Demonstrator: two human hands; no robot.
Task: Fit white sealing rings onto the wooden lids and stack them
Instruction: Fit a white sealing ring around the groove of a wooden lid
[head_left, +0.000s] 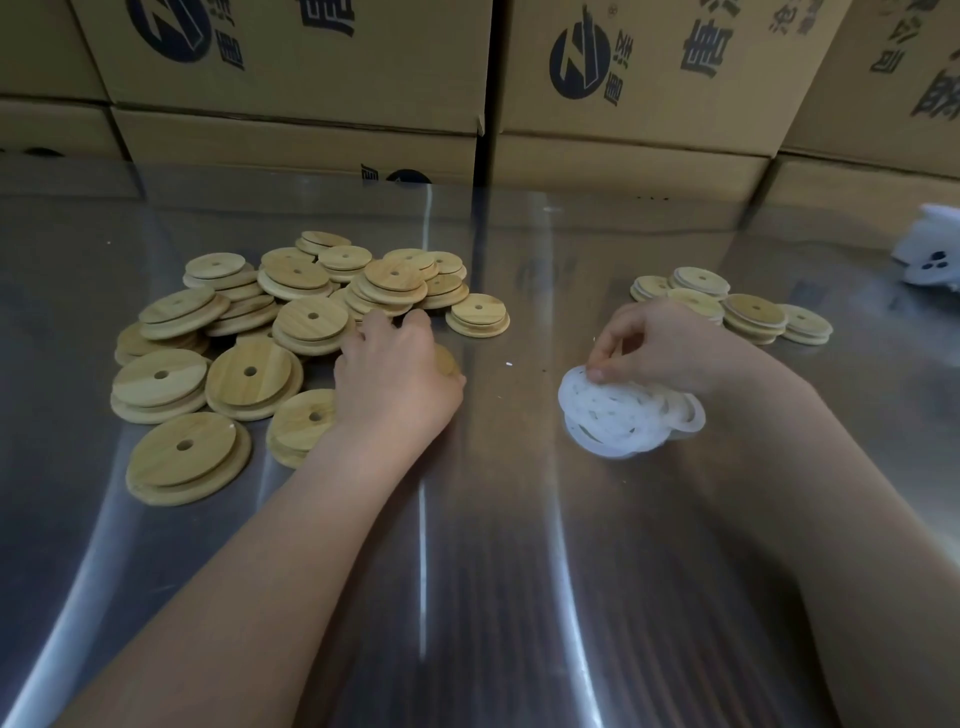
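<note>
Left hand (397, 374), entry one: we log it palm-down at the near edge of the loose pile of wooden lids (249, 332), fingers bent over one wooden lid (448, 362) whose rim shows only as a sliver beside the thumb; we judge this a grip from above. Right hand (660, 348), entry two: thumb and forefinger pinch a sealing ring (582, 387) at the top of the heap of white sealing rings (623, 421), which lies on the steel table (467, 571) well apart from the pile. Hazards, as we judge them: the rings look thin and translucent and lie overlapped, so the pinch may lift two clinging together or drag the heap askew. The lids in the pile lean on one another, so drawing one from the edge may set its neighbours sliding over the slick steel. A ring stretched unevenly over a lid's step may seat on one side only and spring off in the stack. Small cluster of lids (727, 312), beyond the right hand: low and overlapped rather than squared, and we cannot tell whether they carry rings. Pose: both forearms reach forward across the table, the left angled inward with a level wrist, the right wrist cocked so the fingers point down onto the heap, the spare fingers loosely tucked. Background: printed cardboard cartons (291, 62) along the far edge.
</note>
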